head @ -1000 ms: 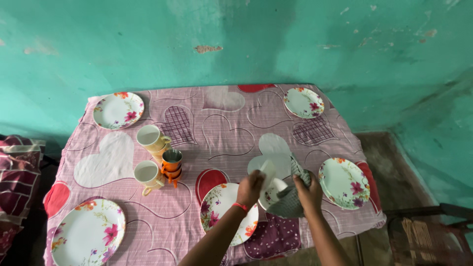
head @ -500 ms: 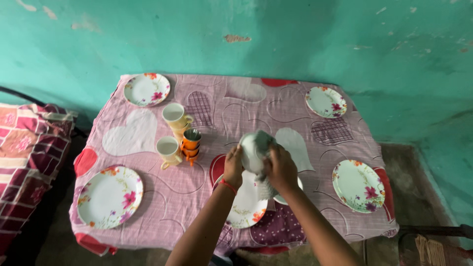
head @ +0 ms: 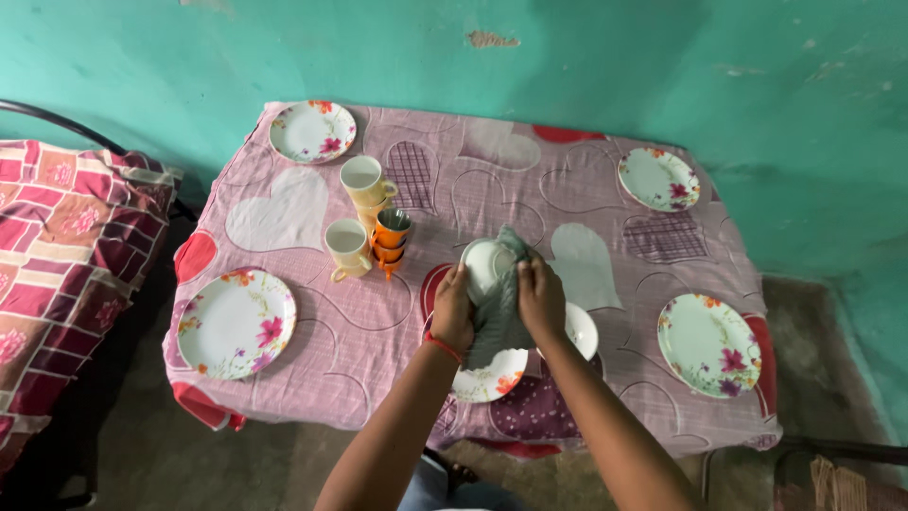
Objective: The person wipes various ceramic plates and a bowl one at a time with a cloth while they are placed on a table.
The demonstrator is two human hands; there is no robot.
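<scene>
My left hand [head: 454, 308] holds a small white dish [head: 485, 265] tilted up on its edge above the table. My right hand [head: 540, 296] presses a grey checked cloth [head: 499, 312] against the dish and grips it. Under the hands lies a large floral plate [head: 492, 381], mostly hidden by the cloth and my arms. A small white bowl [head: 580, 330] sits on the tablecloth just right of my right wrist.
A table with a pink heart-pattern cloth [head: 284, 203] holds floral plates at front left [head: 235, 322], back left [head: 312, 132], back right [head: 659, 178] and right [head: 709, 343]. Cream mugs [head: 365, 182] [head: 347, 248] and stacked orange cups [head: 390, 237] stand left of the hands. A patchwork-covered bed [head: 66, 237] is left.
Both hands lifted the small dish and cloth off the table and now hold them higher, the cloth hanging beneath. The camera view shifted right and back, showing more of the bed.
</scene>
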